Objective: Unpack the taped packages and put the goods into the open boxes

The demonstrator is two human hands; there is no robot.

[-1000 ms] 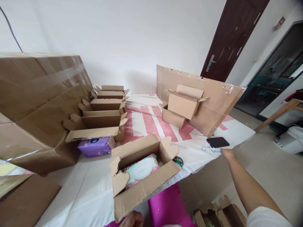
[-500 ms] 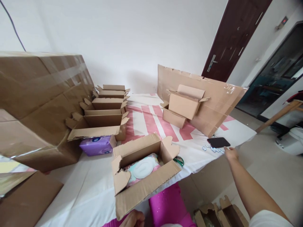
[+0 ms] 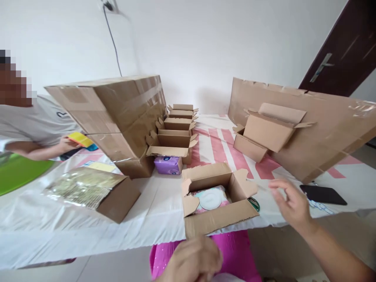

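An open cardboard box [image 3: 221,225] stands at the table's front edge, flaps spread. Inside lies a wipes pack [image 3: 212,199] with a white lid and floral wrapping. My left hand [image 3: 190,260], somewhat blurred, is curled closed just below the box's front flap; whether anything is in it is hidden. My right hand [image 3: 293,203] hovers right of the box, thumb and fingers apart, with nothing visible in it. To its right, small white-and-blue pieces [image 3: 320,206] lie beside a black phone [image 3: 323,194]. A green-handled tool [image 3: 253,204] is partly hidden behind the box.
Several open boxes [image 3: 176,139] stand in a row beside a large taped carton [image 3: 129,117]. A purple pack [image 3: 168,165] sits before them. Two boxes [image 3: 268,131] are stacked against a cardboard sheet [image 3: 329,129]. At left, another person's hand [image 3: 67,144] holds a tape roll [image 3: 80,139].
My right hand has left the small pieces by the phone and moved left toward the box. My left hand has risen toward the front flap. The view has turned left.
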